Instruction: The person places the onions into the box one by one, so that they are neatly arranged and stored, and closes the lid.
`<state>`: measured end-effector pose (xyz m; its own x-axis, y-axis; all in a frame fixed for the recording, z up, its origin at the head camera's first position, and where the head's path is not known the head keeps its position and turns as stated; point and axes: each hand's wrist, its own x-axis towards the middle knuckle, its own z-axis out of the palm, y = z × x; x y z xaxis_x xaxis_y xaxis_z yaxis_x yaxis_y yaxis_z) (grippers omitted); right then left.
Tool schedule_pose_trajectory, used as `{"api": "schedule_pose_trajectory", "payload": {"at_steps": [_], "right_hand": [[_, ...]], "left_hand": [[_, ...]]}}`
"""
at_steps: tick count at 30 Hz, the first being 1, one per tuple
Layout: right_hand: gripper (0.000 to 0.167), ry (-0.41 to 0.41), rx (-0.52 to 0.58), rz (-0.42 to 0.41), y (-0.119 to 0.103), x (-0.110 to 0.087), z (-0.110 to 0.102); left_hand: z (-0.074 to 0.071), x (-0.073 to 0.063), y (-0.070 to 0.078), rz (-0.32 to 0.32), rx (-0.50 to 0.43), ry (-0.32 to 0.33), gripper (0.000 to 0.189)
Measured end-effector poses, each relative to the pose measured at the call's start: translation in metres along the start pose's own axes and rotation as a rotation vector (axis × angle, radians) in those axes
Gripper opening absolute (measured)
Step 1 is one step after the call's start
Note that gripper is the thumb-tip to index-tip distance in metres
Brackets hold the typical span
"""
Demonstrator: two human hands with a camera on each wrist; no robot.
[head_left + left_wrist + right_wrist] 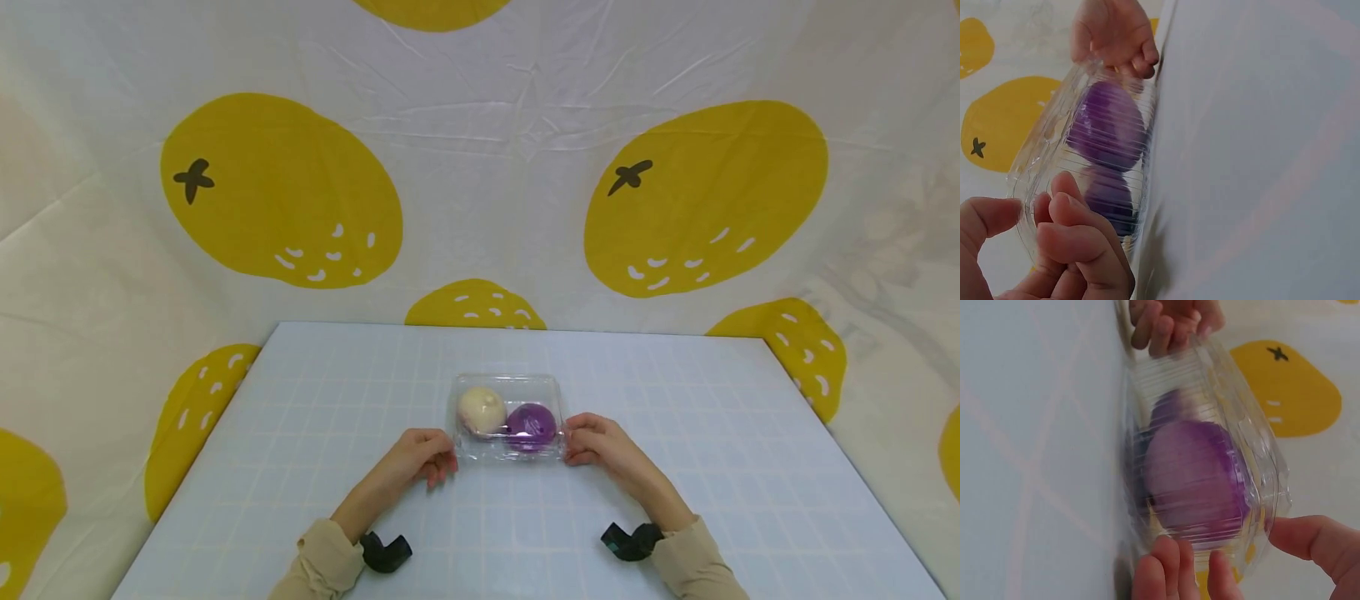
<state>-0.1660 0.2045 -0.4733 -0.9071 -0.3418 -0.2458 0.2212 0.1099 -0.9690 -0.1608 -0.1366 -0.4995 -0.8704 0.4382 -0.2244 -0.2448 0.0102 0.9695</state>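
Note:
A clear plastic box (508, 385) with ribbed sides lies on the table, and inside it are a cream-coloured round thing (482, 412) and a purple round thing (532, 427); their kind cannot be told. My left hand (422, 454) holds the box's left side near its front corner, the thumb (1004, 215) at the rim and the fingers curled beside the wall. At the opposite side my right hand (600, 443) grips the box, its thumb (1304, 540) on the rim and its fingertips (1166, 550) against the ribbed wall.
The white table (337, 367) has a faint grid pattern. Behind and beside it hangs a pale cloth (487, 192) with large yellow fruit prints. A black wrist camera (386, 553) sits at the left cuff, and another black camera (632, 542) at the right cuff.

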Motion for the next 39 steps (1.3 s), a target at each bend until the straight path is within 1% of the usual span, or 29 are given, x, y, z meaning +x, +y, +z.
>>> {"api": "schedule_pose_trajectory", "payload": {"at_steps": [2,4,7,11,16,20,23,26,29,35,39], "right_hand": [[0.024,-0.051,-0.015,0.011,0.001,-0.001,-0.002],[0.022,-0.099,-0.027,0.009,0.002,-0.001,-0.004],[0.026,-0.156,-0.026,-0.003,0.004,-0.001,-0.005],[0.031,-0.218,0.005,-0.018,0.007,0.002,-0.006],[0.028,-0.269,0.081,-0.009,0.011,0.005,-0.004],[0.022,-0.281,0.137,0.014,0.013,0.006,-0.002],[0.023,-0.285,0.161,0.017,0.014,0.006,-0.002],[0.025,-0.288,0.175,0.008,0.016,0.007,-0.002],[0.026,-0.291,0.182,-0.008,0.016,0.008,-0.002],[0.028,-0.307,0.202,-0.028,0.017,0.008,-0.001],[0.029,-0.314,0.217,-0.03,0.019,0.009,-0.002]], "left_hand": [[0.0,0.0,-0.001,-0.002,-0.004,-0.018,0.023],[0.0,0.0,-0.002,-0.004,-0.019,-0.036,0.023],[0.0,0.001,-0.005,0.0,-0.053,-0.064,0.022],[0.0,0.003,-0.009,0.016,-0.096,-0.091,0.023],[-0.001,0.006,-0.014,0.032,-0.111,-0.117,0.025],[-0.001,0.007,-0.016,0.056,-0.117,-0.134,0.026],[0.0,0.007,-0.017,0.077,-0.126,-0.141,0.026],[0.0,0.007,-0.018,0.093,-0.133,-0.139,0.026],[0.002,0.007,-0.018,0.1,-0.143,-0.123,0.026],[0.007,0.006,-0.017,0.086,-0.157,-0.058,0.026],[0.01,0.005,-0.016,0.094,-0.148,-0.018,0.026]]}}
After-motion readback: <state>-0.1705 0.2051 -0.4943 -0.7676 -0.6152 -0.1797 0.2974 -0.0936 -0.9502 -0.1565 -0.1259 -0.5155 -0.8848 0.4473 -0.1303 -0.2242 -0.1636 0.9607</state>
